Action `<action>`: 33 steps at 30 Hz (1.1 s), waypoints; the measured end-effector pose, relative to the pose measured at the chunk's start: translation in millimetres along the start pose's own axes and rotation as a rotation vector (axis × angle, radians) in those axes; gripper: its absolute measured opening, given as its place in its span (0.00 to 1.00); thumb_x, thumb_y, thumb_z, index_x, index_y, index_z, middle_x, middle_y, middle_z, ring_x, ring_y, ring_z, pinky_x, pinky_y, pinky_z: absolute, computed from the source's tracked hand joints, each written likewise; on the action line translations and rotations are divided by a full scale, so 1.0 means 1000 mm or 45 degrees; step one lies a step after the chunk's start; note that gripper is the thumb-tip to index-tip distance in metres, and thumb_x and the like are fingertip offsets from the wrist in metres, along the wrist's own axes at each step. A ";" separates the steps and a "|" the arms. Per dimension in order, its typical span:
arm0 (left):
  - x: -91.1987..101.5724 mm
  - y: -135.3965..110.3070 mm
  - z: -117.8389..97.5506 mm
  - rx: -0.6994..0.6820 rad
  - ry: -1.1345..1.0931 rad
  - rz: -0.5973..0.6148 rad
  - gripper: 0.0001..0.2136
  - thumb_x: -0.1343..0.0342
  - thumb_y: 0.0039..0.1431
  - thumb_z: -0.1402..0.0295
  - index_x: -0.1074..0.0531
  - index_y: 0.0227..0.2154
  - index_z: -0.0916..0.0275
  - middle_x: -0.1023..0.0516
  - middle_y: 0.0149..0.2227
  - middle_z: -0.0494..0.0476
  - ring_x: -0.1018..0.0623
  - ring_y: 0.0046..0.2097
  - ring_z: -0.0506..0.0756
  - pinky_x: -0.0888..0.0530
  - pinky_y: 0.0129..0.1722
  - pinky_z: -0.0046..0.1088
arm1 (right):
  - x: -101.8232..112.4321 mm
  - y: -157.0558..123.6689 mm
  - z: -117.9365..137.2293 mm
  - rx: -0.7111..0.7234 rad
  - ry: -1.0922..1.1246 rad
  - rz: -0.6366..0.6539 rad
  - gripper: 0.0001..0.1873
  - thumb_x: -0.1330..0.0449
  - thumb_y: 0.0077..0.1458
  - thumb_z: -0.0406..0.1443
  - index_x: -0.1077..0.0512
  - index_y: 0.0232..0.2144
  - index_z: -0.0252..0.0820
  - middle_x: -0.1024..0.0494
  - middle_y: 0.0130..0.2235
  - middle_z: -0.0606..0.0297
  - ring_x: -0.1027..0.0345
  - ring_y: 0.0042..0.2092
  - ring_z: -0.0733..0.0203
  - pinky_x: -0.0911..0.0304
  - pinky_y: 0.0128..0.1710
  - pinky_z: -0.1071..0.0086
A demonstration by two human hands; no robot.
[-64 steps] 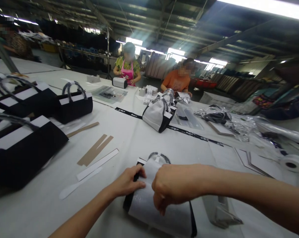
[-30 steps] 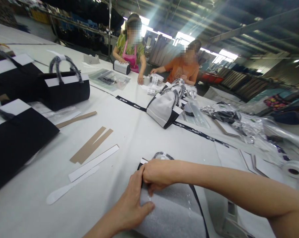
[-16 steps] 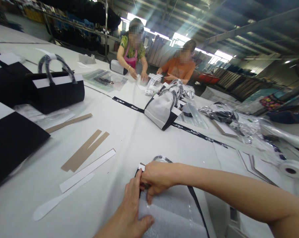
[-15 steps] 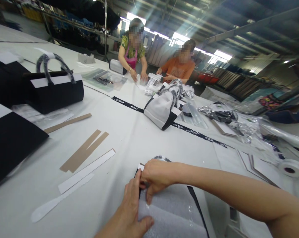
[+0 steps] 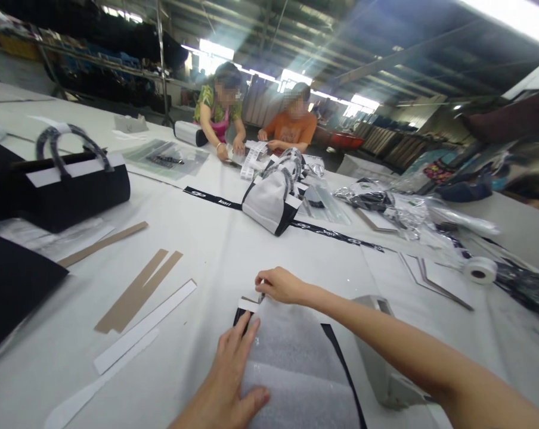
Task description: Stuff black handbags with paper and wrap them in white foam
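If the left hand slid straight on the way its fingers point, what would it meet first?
Probably the white strip at the top edge of the foam-wrapped bag, just ahead of the left hand. The right hand pinches the bag close behind; depth is unclear.

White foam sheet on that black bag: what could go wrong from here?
1. The white foam sheet is held only by the left hand lying flat on it and the right hand pinching its top edge. A tug might shift or crease it over the black bag.
2. The right forearm passes close over the grey device beside the bag. Pulling the arm back might knock it.
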State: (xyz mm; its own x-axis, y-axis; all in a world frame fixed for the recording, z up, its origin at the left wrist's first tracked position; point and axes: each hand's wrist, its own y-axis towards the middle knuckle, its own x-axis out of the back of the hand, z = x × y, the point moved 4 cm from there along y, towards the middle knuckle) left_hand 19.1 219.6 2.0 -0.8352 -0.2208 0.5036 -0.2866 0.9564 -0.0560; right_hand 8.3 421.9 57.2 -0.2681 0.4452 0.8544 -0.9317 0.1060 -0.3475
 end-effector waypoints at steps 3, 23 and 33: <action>-0.001 -0.004 -0.008 -0.073 0.277 0.025 0.33 0.52 0.59 0.62 0.60 0.64 0.54 0.65 0.68 0.58 0.58 0.68 0.65 0.49 0.62 0.59 | 0.011 -0.064 -0.004 -0.049 0.142 -0.319 0.17 0.54 0.64 0.39 0.28 0.45 0.41 0.22 0.41 0.61 0.29 0.41 0.60 0.38 0.42 0.69; -0.028 0.006 -0.032 0.183 0.831 0.142 0.40 0.57 0.56 0.46 0.55 0.62 0.73 0.60 0.66 0.68 0.55 0.67 0.66 0.51 0.63 0.53 | -0.096 -0.217 0.003 -0.250 0.044 -0.369 0.33 0.61 0.63 0.51 0.52 0.64 0.42 0.55 0.66 0.55 0.67 0.67 0.45 0.70 0.61 0.34; -0.019 0.009 -0.002 0.260 0.379 -0.225 0.41 0.65 0.58 0.44 0.59 0.63 0.75 0.62 0.67 0.70 0.59 0.67 0.60 0.56 0.65 0.42 | -0.123 -0.227 -0.029 -0.590 0.650 -0.972 0.42 0.65 0.60 0.56 0.55 0.65 0.33 0.54 0.67 0.52 0.64 0.67 0.52 0.64 0.65 0.50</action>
State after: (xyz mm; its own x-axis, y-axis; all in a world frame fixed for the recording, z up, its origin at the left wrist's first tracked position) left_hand 33.5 232.9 -6.2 -0.6011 -0.2846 0.7468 -0.5257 0.8446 -0.1013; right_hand 259.8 368.8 20.1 0.5930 0.4288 0.6815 -0.5948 0.8038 0.0118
